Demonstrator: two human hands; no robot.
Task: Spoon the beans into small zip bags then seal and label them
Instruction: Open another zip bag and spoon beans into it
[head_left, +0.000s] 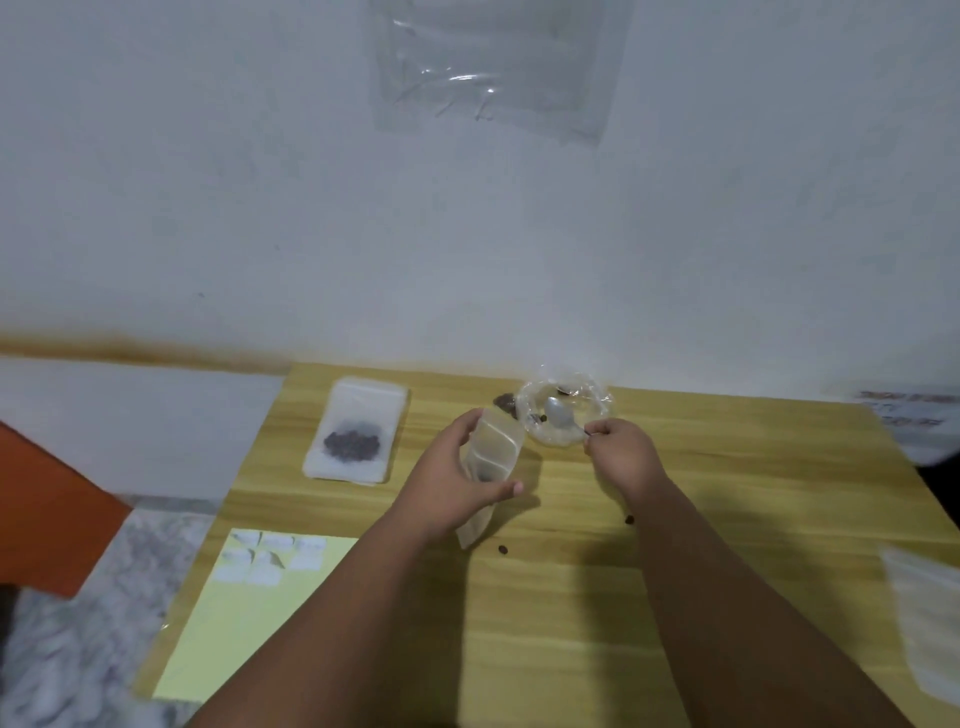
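Clear zip bag (493, 457) tilted in left grip (452, 483), which curls round it, mouth beside bowl (550, 440). Right grip (618, 447) pinches spoon (558, 414) handle, scoop inside bowl. Best: small loads, bag mouth kept close; stray beans (502, 549) lie on table (779, 493).

Light wood-grain table (675, 519); pale yellow sheet (234, 623); dark brown beans (352, 442).
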